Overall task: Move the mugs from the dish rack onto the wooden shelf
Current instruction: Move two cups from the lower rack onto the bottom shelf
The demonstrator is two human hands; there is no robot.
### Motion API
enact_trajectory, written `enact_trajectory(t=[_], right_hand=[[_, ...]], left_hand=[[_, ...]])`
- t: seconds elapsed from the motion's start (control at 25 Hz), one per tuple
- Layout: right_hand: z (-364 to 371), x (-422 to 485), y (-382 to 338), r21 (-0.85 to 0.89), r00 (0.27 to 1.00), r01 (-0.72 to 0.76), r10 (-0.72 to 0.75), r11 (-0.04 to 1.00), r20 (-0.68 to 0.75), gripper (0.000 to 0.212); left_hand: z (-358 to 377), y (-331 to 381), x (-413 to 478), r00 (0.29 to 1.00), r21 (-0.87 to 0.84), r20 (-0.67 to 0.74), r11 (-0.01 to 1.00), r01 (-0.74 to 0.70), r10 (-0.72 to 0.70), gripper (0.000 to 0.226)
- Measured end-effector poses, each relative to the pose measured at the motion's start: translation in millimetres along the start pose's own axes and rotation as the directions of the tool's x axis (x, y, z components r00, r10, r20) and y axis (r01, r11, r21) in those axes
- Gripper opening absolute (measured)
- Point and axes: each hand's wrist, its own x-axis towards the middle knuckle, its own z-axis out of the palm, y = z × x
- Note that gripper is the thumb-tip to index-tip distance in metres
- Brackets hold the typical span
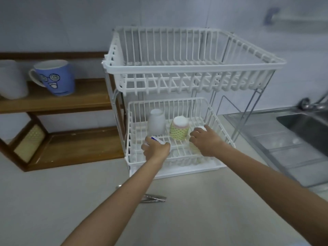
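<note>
My 2 forearms stretch out over the pale counter (pixel 177 210), past a small metal object (pixel 154 198) lying on it that I cannot identify, and into the lower basket (pixel 215 110) of the white dish rack (pixel 177 66).

My left hand (pixel 156 149) is curled down over a white mug with a blue mark (pixel 157 139) at the basket's front left; the fingers wrap it, though I cannot tell how firmly they have closed. My right hand (pixel 206 140) lies palm down on a pale mug (pixel 201 129) at the front right, fingers spread over its top and side, more resting than clamped. Both wrists are bent slightly downward, elbows low.

These look like glazed ceramic, so I judge them stiff, fairly heavy for their size, breakable, and slick if damp from draining. They sit upside down, so I would grip around the body, not the base, and lift straight up to clear the wires.

Behind my hands 2 more stand inverted: a dotted yellow mug (pixel 179 131) and a plain white mug (pixel 156 124).

Further left, the wooden shelf (pixel 71 100) already carries a blue mug (pixel 56 78) upright and a white one (pixel 11 79) beside it.
</note>
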Motion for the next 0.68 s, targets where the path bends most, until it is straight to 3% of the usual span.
enact_trajectory(t=[0.12, 0.24, 0.48, 0.6, 0.68], right_hand=[[7, 22, 11, -0.32, 0.986, 0.121, -0.076, 0.94, 0.149, 0.069], [19, 39, 5, -0.442, 0.989, 0.121, -0.067, 0.889, 0.135, 0.071], [38, 47, 4, -0.46, 0.999, 0.029, -0.012, 0.888, 0.039, 0.073], [37, 45, 14, -0.42, 1.0, -0.003, 0.008, 0.907, 0.01, 0.069], [29, 38, 25, -0.297, 0.995, -0.097, 0.103, 0.95, 0.005, 0.074]], left_hand=[[20, 10, 11, 0.988, 0.062, -0.074, 0.989, 0.137, -0.132, 0.086], [34, 13, 19, 0.982, 0.187, -0.15, 0.972, 0.141, -0.114, 0.094], [50, 2, 18, 0.973, 0.609, -0.21, 0.791, 0.056, 0.092, 0.105], [49, 6, 20, 0.978, 0.698, -0.169, 0.716, 0.034, 0.119, 0.1], [46, 9, 22, 0.983, 0.696, -0.15, 0.718, 0.028, 0.106, 0.097]])
